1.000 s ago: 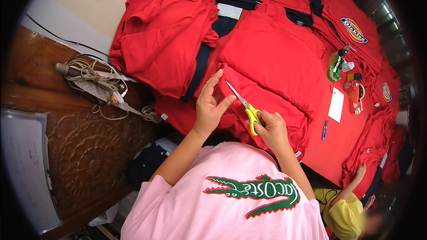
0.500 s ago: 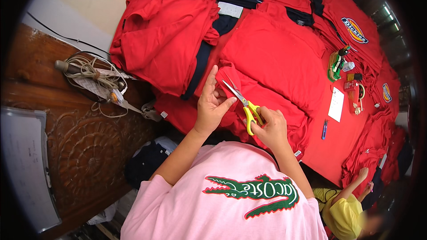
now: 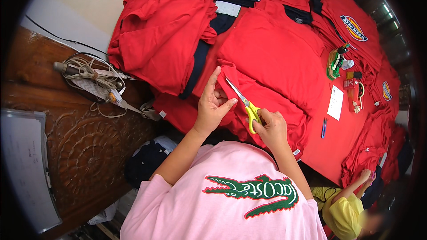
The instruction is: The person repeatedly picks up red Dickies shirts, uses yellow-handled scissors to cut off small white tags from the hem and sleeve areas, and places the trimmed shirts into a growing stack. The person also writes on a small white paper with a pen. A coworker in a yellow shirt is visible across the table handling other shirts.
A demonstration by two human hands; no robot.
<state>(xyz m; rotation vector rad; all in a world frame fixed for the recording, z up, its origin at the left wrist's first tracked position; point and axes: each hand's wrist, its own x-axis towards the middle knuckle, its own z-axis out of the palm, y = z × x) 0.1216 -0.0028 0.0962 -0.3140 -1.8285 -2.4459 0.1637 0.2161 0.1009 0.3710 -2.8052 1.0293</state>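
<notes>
Compared with the frame half a second earlier, the scissors (image 3: 246, 103) have changed from spread to closed: the blades, previously parted in a narrow V, now lie together as one slim silver line, and the two handle loops have drawn in accordingly. The right hand (image 3: 272, 128) is closed around the yellow-green handles, fingers and thumb engaged at the loops. The left hand (image 3: 211, 110) retains its posture: index finger extended upward, thumb held out toward the blades, remaining fingers curled (whether these pinch the fabric cannot be told, as the contact is hidden). At the lower right, a co-worker's hands (image 3: 365, 176) have moved closer together beside bunched red cloth (image 3: 362, 149). The scissors are located in front of the person's chest, between the two hands, over the near part of the red garments (image 3: 271, 53). They are tilted, tips directed up and to the left, handles toward the lower right; the blades are straight, bright and tapered to a point. The garments are plain red and softly creased, with a raised fold (image 3: 229, 72) standing next to the left fingers and the blade tips. A blue pen (image 3: 324, 128) and a white paper (image 3: 335, 103) lie to the right.
</notes>
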